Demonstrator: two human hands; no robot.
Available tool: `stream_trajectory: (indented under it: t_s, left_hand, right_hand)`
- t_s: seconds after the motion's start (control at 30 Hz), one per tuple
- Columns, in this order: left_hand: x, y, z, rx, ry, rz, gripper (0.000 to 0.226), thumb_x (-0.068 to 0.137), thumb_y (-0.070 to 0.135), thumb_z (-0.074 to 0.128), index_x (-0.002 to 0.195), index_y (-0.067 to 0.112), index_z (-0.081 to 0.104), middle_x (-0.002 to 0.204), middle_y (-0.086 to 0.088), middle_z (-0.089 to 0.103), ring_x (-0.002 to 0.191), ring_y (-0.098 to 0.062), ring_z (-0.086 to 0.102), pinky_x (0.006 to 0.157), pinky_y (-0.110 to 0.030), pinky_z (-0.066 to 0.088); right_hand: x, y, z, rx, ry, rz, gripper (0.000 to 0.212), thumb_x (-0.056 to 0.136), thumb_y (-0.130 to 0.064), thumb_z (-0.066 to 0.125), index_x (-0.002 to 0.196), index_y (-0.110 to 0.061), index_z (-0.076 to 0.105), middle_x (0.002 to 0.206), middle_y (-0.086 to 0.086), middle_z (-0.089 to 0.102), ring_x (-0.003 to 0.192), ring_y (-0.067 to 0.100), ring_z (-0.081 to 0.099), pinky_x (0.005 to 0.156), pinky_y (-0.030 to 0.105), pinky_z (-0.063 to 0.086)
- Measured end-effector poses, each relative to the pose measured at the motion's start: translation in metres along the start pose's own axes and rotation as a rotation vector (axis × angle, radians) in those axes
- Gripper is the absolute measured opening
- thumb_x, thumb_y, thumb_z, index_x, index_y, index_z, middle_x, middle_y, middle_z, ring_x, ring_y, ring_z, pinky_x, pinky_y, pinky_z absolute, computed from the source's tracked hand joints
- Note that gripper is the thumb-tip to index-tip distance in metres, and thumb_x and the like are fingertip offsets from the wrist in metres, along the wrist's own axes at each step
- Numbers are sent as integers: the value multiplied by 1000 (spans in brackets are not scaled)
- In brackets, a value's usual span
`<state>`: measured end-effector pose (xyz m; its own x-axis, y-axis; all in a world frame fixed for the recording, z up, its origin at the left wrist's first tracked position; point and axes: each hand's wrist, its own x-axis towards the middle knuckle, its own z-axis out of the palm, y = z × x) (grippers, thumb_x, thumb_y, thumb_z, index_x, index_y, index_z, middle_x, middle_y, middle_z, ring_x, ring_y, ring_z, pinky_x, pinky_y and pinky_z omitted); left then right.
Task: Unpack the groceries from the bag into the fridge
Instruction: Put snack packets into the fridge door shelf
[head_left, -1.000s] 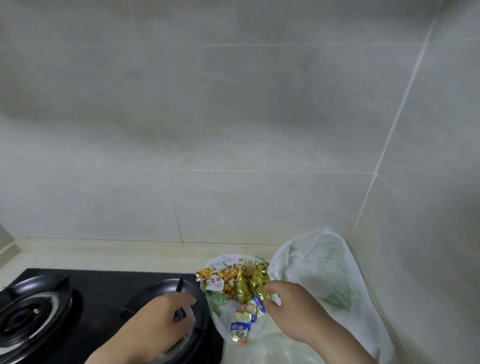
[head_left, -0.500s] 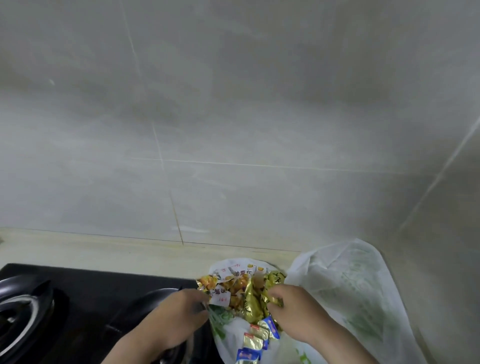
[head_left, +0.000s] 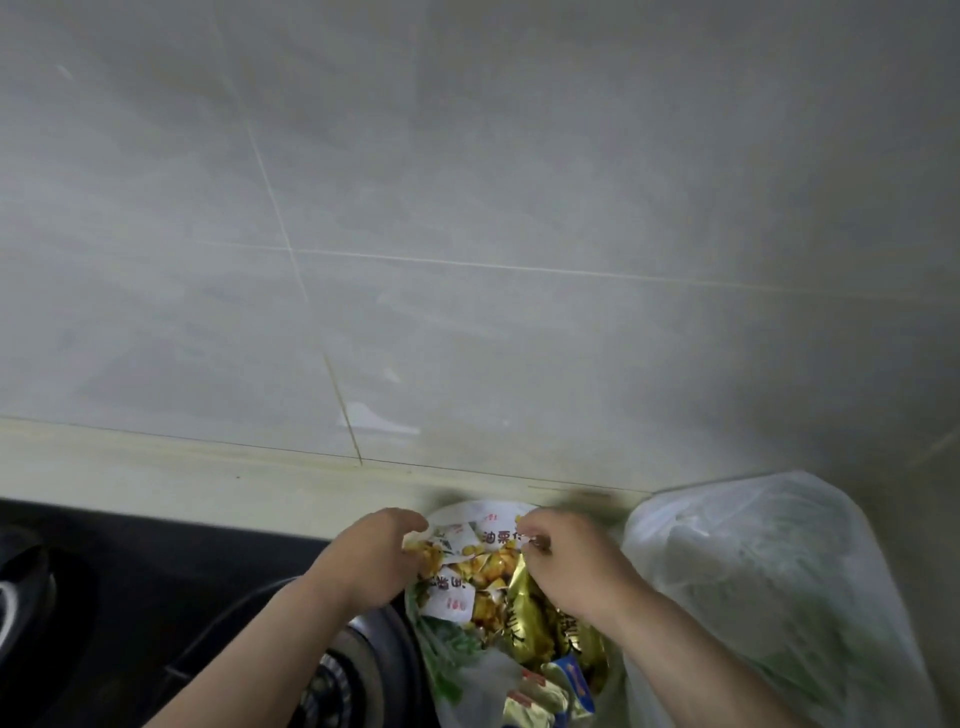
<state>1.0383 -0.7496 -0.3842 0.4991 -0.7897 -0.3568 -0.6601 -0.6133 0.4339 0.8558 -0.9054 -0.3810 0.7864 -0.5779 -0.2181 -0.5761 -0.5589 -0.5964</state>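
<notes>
**Tiled kitchen corner, counter by the hob: both hands at the snack bag**

Snack bag, thin clear plastic, sat on the counter btwn the hob and a second bag, bottom centre of view. Inside: yellow chestnut pkts w/ white labels on top, gold foil pkts under them, small blue-and-gold pkts lowest. Left hand was at the bag's left edge, fingers curled in over the rim, thumb tucked out of sight. It looked to be gripping the film. Right hand was at the top right of the opening, fingertips drawn together in a pinch; too blurred to tell film from pkt. Hands were apart, w/ the pkts showing btwn them. Second bag, milky white w/ green inside, stood just right of the snack bag, touching it. Left forearm crossed over a burner on the black hob. Grey tiled wall rose behind, pale ledge at its foot.
</notes>
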Motion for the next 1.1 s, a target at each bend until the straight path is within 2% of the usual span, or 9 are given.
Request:
stream_trajectory:
  t_s: [0.37, 0.47, 0.57, 0.6, 0.7, 0.77, 0.87, 1.0, 1.1]
  left_hand:
    - [38, -2, 22, 32, -120, -54, 31, 86, 26, 54, 115, 24, 65, 113, 4, 65, 103, -17, 59, 88, -30, 49]
    - [45, -2, 23, 11, -120, -52, 15, 82, 26, 54, 89, 22, 66, 92, 3, 65, 88, -17, 60, 74, -29, 49]
    - [50, 0, 23, 5, -145, -49, 13, 81, 24, 54, 80, 18, 65, 86, 0, 65, 82, -17, 60, 71, -29, 48]
    - [51, 1, 23, 5, -153, -48, 12, 81, 25, 54, 78, 19, 64, 84, 0, 65, 81, -16, 60, 69, -28, 48]
    - [52, 1, 21, 18, -180, -47, 12, 81, 27, 56, 72, 20, 62, 79, 2, 62, 75, -15, 58, 63, -27, 45]
    - [52, 1, 19, 22, -193, -48, 16, 80, 28, 57, 65, 22, 56, 74, 3, 57, 71, -15, 55, 60, -26, 40]
    - [51, 3, 18, 10, -190, -64, 12, 80, 28, 60, 78, 18, 64, 83, 1, 61, 78, -17, 57, 64, -27, 43]
    - [50, 3, 19, -20, -179, -73, 31, 83, 29, 63, 112, 19, 63, 108, 0, 61, 96, -18, 57, 77, -27, 46]
    - [50, 5, 16, -4, -184, -85, 43, 83, 31, 67, 123, 19, 57, 121, -1, 56, 102, -18, 53, 82, -26, 43]
  right_hand:
    - [44, 12, 11, -77, -185, 42, 41, 96, -32, 55, 135, -19, 55, 137, 0, 56, 123, 17, 53, 101, 31, 45]
    - [49, 12, 12, -62, -183, 72, 39, 96, -35, 55, 132, -20, 58, 131, -3, 58, 118, 16, 54, 92, 27, 46]
    - [56, 15, 17, -88, -155, 98, 17, 94, -33, 55, 108, -25, 58, 98, -14, 54, 103, 17, 53, 70, 21, 40]
    - [57, 15, 19, -108, -167, 101, 16, 93, -31, 56, 108, -24, 57, 99, -14, 54, 104, 19, 53, 72, 22, 41]
    - [60, 13, 21, -149, -211, 100, 44, 91, -21, 57, 134, -16, 53, 137, 2, 52, 123, 23, 51, 96, 29, 47]
    - [59, 11, 22, -156, -208, 95, 49, 91, -19, 56, 139, -16, 49, 143, 4, 48, 127, 23, 49, 99, 29, 44]
    - [55, 12, 22, -131, -200, 88, 48, 93, -26, 55, 140, -16, 48, 144, 4, 47, 126, 22, 49, 99, 30, 43]
    - [50, 15, 22, -100, -151, 80, 45, 92, -36, 58, 133, -17, 53, 128, 0, 49, 110, 16, 52, 82, 24, 39]
    - [50, 16, 24, -109, -136, 96, 46, 90, -29, 58, 133, -16, 51, 133, 5, 48, 115, 19, 52, 90, 26, 45]
